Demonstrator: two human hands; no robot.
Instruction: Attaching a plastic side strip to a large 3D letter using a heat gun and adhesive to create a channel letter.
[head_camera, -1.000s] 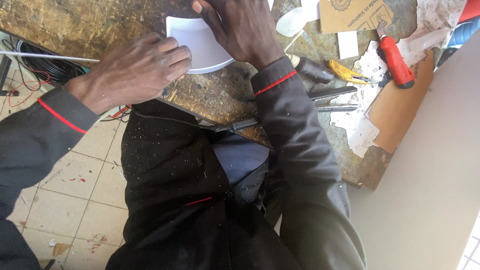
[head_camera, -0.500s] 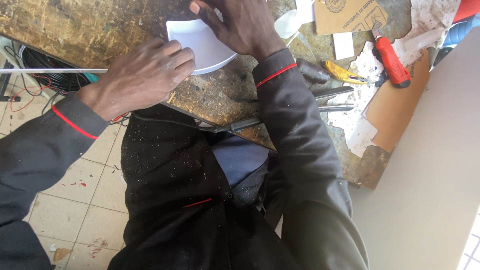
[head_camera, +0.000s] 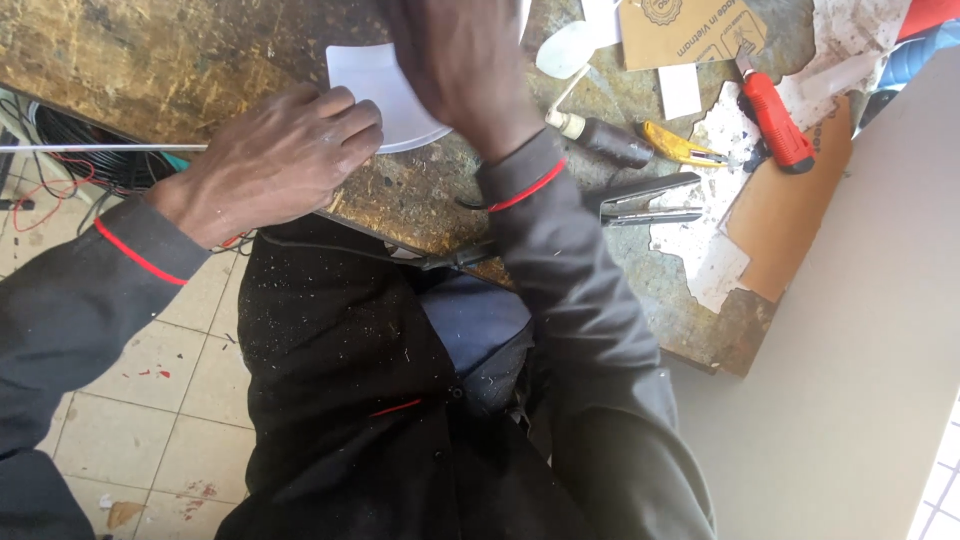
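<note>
Left hand (head_camera: 275, 160) sits in much the same spot as a second ago: palm down on the worn workbench (head_camera: 150, 60), fingers pressed together, tips pinning the left edge of the white curved sheet (head_camera: 385, 95). Sleeve with the red cuff stripe has swung lower-left. So the hold-down is unchanged and the sheet stays fixed near the bench's front edge.

What changes is the right hand (head_camera: 465, 70): it has slid nearer and now covers the sheet's right half, blurred. Can't tell whether its fingers pinch, press or hold a tool. Looks like the work on the sheet is mid-stroke, not finished.

Sheet lies under both hands, left fingertips touching it, visible only in the gap between them.

Further right, untouched: a dark-handled tool (head_camera: 600, 140), yellow-handled pliers (head_camera: 680, 148), a red utility knife (head_camera: 772, 115), brown card (head_camera: 690, 25).
</note>
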